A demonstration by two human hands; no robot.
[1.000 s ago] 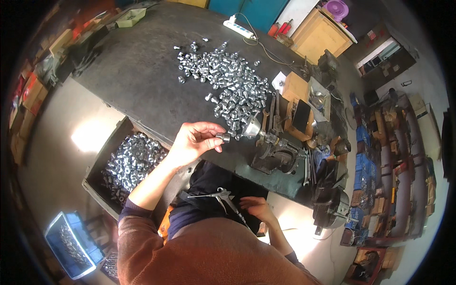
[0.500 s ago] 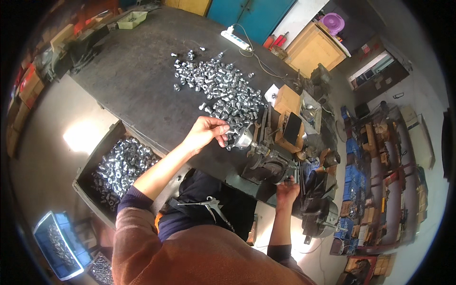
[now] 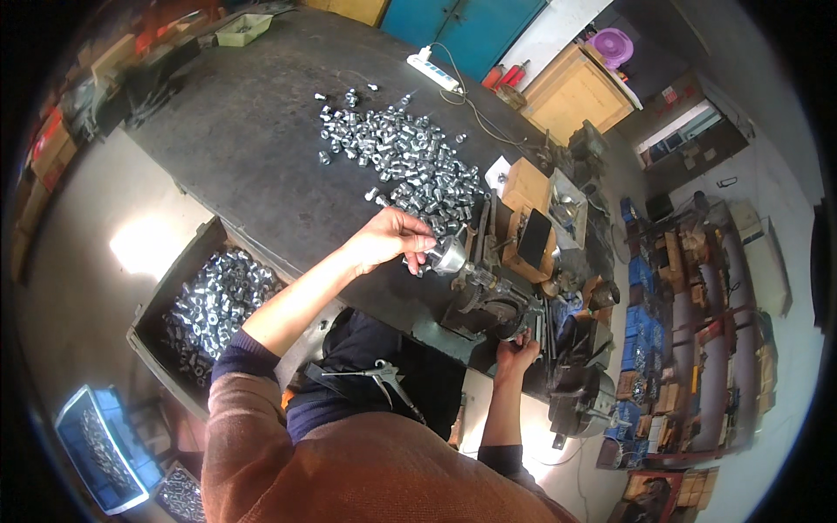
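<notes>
My left hand (image 3: 394, 240) is closed in a pinch, its fingertips at the mouth of a silver cone-shaped chuck (image 3: 449, 255). A small metal fitting (image 3: 432, 247) shows between fingers and chuck, mostly hidden. The chuck sits on the left end of a dark bench machine (image 3: 488, 301). At the machine's near right end my right hand (image 3: 518, 353) has its fingers curled round what looks like a handle, largely covered by the hand. Beyond my left hand a heap of shiny metal fittings (image 3: 405, 161) spreads over the dark tabletop (image 3: 235, 131).
A grey metal bin (image 3: 174, 301) of similar fittings stands left of my lap. An air blow gun (image 3: 379, 375) lies across my lap. Right of the heap are cardboard boxes (image 3: 527, 185), a black phone-like slab (image 3: 534, 235) and a tray (image 3: 568, 209). A power strip (image 3: 433, 71) lies farther back.
My left hand has moved slightly right, up against the chuck. My right hand has shifted left and a little nearer, and its fingers have curled in more.
</notes>
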